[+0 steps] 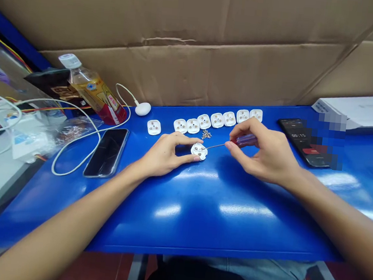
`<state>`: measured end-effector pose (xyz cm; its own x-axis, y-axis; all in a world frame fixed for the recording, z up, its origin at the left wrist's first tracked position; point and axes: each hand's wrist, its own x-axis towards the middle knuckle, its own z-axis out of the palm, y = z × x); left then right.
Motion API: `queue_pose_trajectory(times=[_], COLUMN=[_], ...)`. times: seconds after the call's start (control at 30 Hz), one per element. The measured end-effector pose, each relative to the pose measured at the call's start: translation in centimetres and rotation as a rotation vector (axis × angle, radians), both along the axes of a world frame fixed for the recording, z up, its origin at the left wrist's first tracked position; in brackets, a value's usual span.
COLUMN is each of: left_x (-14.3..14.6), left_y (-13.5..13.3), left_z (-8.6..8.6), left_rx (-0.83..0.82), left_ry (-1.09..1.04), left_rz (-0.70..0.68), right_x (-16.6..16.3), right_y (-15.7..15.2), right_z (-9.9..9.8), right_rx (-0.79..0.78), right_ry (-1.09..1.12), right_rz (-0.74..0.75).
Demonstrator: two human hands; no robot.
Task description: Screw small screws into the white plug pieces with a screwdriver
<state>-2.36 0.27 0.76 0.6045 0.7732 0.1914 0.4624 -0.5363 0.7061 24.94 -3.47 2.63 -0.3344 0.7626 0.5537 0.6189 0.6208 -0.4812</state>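
Between the thumb and fingers of my left hand (168, 153) is a white plug housing (198, 151) with metal parts inside, held at the blue tabletop. My right hand (262, 151) is closed round the purplish handle of a screwdriver (246, 140). Its thin shaft points left, and the tip meets the housing's inside; whether it sits in a screw is too small to tell. Just behind the housing lies a small pile of brass screws (207, 134). Further back, several similar white plug housings (204, 121) form a row, with one more housing (154, 127) apart at the left.
A dark phone (106, 152) and a white cable (71, 175) lie at left, near a tilted drink bottle (95, 89). A round white device (142, 108) sits at the back. On the right are a phone showing a timer (301, 135) and a white box (361, 110). Cardboard (192, 79) stands behind.
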Motion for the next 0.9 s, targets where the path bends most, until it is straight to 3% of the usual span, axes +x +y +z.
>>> queue_pose_trajectory(times=[0.47, 0.67, 0.8, 0.9], left_x=[-0.5, -0.3, -0.2, -0.2], left_y=[0.4, 0.3, 0.2, 0.1], left_z=[-0.4, -0.2, -0.1, -0.2], left_rx=[0.0, -0.024, -0.014, -0.012], left_ry=[0.002, 0.017, 0.021, 0.02], left_rz=[-0.061, -0.046, -0.009, 0.004], right_x=[0.0, 0.0, 0.1, 0.3], right_y=[0.2, 0.0, -0.4, -0.7], right_z=[0.0, -0.3, -0.5, -0.3], right_rx=[-0.142, 0.064, 0.265, 0.307], right_ry=[0.102, -0.094, -0.343, -0.457], right_rz=[-0.048, -0.019, 0.067, 0.16])
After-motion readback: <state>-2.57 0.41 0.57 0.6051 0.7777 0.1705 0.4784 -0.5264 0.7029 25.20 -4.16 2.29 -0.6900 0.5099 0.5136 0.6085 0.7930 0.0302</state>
